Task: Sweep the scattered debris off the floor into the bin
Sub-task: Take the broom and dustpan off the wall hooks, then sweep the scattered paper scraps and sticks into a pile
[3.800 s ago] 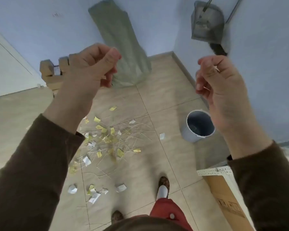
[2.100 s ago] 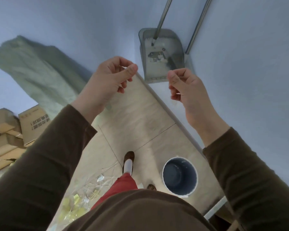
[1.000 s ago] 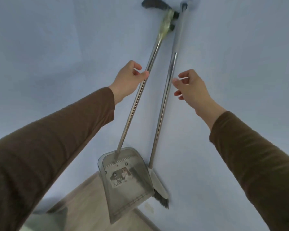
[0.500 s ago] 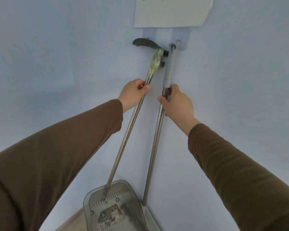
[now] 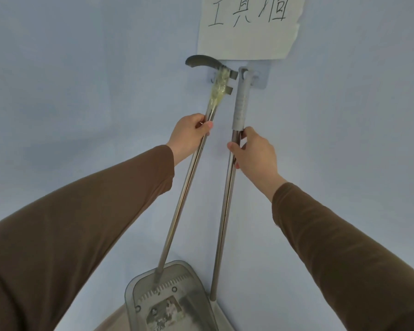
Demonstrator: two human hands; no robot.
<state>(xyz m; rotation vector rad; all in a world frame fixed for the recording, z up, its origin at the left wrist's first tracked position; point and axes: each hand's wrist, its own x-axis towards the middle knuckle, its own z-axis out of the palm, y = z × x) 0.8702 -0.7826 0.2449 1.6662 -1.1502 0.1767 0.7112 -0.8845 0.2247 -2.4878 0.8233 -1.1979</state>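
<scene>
Left hand (image 5: 189, 136) grips dustpan handle (image 5: 184, 185), right hand (image 5: 253, 154) grips broom handle (image 5: 225, 199); both tools on wall hook (image 5: 249, 75). Sweeping not started.

White paper sheet (image 5: 247, 27) on blue wall, far centre-right, above hook rack: three large handwritten black characters, reading 工具间; last character partly cut by frame edge. Sticker (image 5: 166, 315) on grey dustpan (image 5: 170, 299), near centre: picture and print present, too blurred to read.
</scene>
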